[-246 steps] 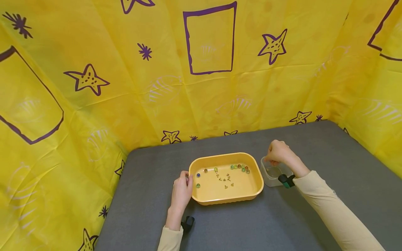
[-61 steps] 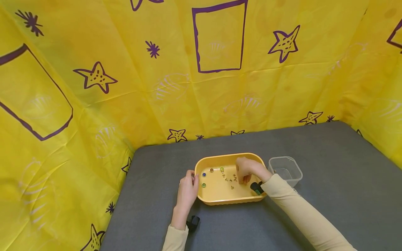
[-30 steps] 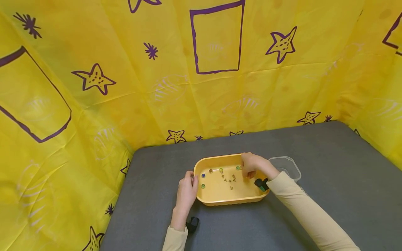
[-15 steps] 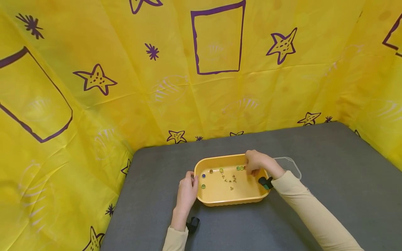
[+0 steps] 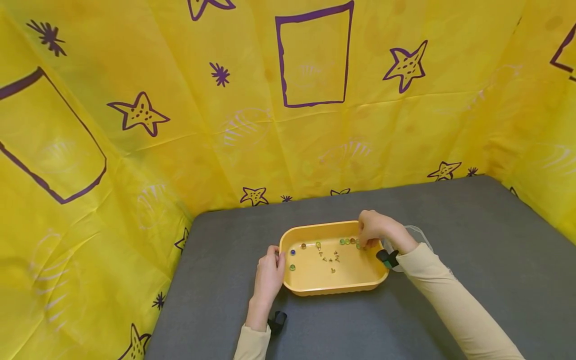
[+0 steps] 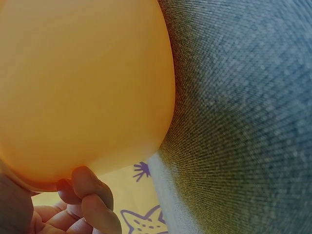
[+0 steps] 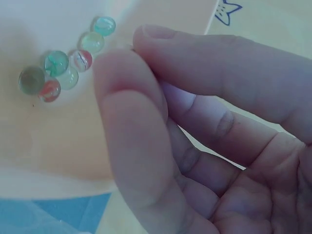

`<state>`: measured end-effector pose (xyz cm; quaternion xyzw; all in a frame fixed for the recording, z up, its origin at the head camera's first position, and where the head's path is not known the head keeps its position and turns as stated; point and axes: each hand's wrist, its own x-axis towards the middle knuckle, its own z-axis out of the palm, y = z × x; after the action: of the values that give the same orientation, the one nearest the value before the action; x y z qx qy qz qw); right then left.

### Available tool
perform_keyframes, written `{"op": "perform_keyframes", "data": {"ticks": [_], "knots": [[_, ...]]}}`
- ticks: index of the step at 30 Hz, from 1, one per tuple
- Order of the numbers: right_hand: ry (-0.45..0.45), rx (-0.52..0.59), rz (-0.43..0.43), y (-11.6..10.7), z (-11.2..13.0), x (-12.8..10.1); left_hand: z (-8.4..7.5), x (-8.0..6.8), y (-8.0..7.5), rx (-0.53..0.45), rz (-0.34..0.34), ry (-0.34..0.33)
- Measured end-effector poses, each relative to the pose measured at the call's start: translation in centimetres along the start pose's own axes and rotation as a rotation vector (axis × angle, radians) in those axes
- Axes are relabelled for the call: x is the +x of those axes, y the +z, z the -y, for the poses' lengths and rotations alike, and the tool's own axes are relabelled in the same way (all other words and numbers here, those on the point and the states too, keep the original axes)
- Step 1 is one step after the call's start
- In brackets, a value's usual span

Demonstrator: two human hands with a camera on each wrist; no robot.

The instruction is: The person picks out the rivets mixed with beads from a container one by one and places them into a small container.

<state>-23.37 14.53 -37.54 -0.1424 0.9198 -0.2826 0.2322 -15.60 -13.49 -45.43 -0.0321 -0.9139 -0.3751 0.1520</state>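
Observation:
A yellow plastic tray (image 5: 310, 281) stands on the table. My left hand (image 5: 268, 275) grips its left rim, thumb on top and fingers curled outside against the wall (image 6: 87, 97). Over the tray's right end, my right hand (image 5: 379, 227) has thumb and index fingertip pinched together. Between them only a dark speck shows, seemingly one of the small brass-coloured pins, almost wholly hidden. Several such pins (image 5: 330, 260) lie scattered mid-tray. Glass marbles (image 7: 56, 63) cluster in the far right corner below my right hand. A blue marble (image 5: 293, 252) and a green marble (image 5: 292, 267) sit at the left.
A clear plastic container (image 5: 420, 231) stands just right of the tray, partly hidden by my right wrist. The grey table (image 5: 216, 280) runs up to yellow patterned cloth walls (image 5: 306, 150) behind and at both sides.
My right hand has come from the clear container into the tray, where one pin is gone from the scatter, then drifted right over the marbles. The left hand keeps its grip.

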Motion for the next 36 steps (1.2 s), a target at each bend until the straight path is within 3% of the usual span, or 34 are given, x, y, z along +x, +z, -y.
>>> {"op": "perform_keyframes", "data": {"ticks": [27,36], "knots": [[0.012,0.006,-0.009,-1.8,-1.2,-1.0,-0.2,0.0,-0.1,0.006,0.015,-0.033],[0.02,-0.001,-0.013,-2.5,-1.6,-1.6,-0.1,0.0,0.0,0.002,-0.005,-0.004]]}}
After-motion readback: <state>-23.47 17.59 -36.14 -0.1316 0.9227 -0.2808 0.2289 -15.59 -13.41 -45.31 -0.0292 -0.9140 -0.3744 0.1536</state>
